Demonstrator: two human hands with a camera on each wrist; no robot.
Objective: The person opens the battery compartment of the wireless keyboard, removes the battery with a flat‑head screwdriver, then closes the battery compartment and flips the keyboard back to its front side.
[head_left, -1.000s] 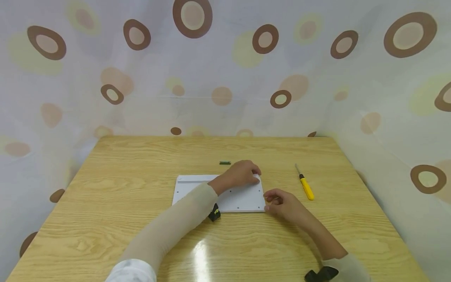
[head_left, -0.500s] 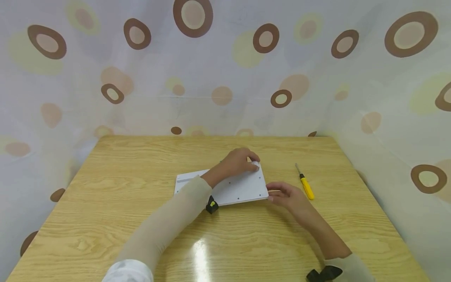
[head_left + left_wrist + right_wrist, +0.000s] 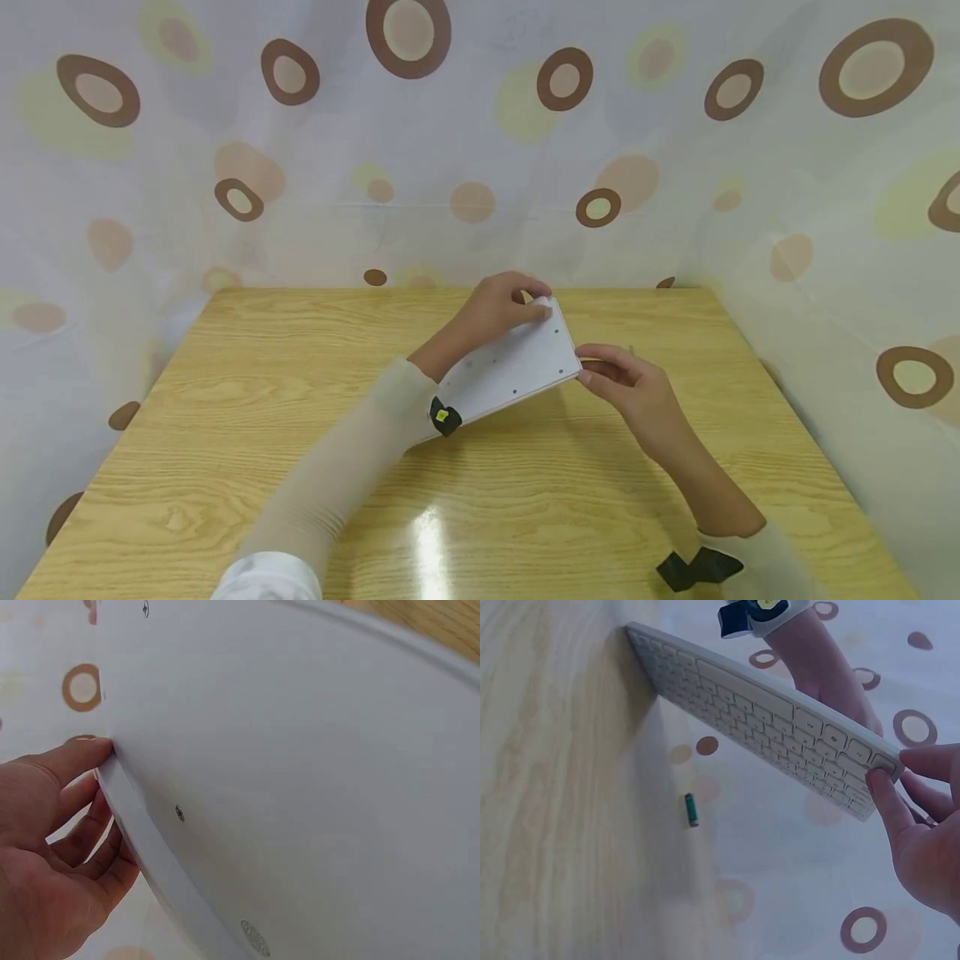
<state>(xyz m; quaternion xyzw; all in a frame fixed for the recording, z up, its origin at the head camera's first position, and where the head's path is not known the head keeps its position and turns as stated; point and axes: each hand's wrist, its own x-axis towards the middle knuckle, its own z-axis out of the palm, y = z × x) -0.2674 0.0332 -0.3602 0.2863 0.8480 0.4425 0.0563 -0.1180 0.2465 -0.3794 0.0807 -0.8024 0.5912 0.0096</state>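
A white keyboard (image 3: 519, 360) is tilted up off the table at its right end, its left end low and partly behind the left arm. Its underside with small screws faces the head camera; the keys (image 3: 780, 735) show in the right wrist view. My left hand (image 3: 491, 310) grips the far edge near the right corner, thumb on the underside. With thumb and fingers, my right hand (image 3: 641, 396) pinches the near right corner. In the left wrist view the left hand (image 3: 56, 855) holds the keyboard's edge.
A green battery (image 3: 691, 810) lies on the wooden table (image 3: 225, 467); the keyboard and left arm hide it from the head view. Just the tip of a screwdriver (image 3: 632, 349) shows behind my right hand. Patterned cloth (image 3: 472, 150) hangs around the table's back and sides.
The keyboard's right end has risen from the table and tilted, both hands moving up and away with it. The right hand has closed onto the corner. It now covers most of the yellow-handled screwdriver.
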